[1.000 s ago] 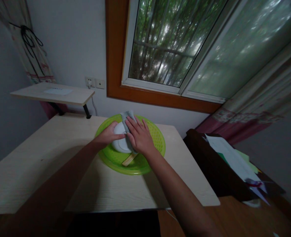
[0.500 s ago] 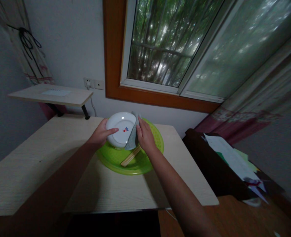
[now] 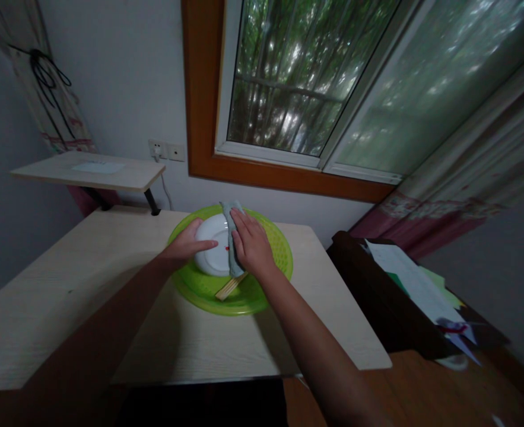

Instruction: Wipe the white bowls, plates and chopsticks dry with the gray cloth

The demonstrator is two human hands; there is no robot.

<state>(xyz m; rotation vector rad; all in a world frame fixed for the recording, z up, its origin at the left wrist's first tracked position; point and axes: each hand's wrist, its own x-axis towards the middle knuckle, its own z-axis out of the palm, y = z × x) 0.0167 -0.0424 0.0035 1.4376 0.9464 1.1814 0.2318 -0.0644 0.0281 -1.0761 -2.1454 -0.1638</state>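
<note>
Plate (image 3: 212, 259) white, red mark (image 3: 226, 248) showing; left hand (image 3: 184, 245) gripping it, right hand (image 3: 253, 245) gripping cloth (image 3: 234, 263).

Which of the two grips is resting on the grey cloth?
The right grip: it lies on the grey cloth, whereas the left grip holds the white dish by its edge.

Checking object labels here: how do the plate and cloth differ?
The plate is white; the cloth is greyish. The plate is round; the cloth shows as a narrow strip. The left hand grips the plate; the right hand lies on the cloth. Each touches the other.
</note>
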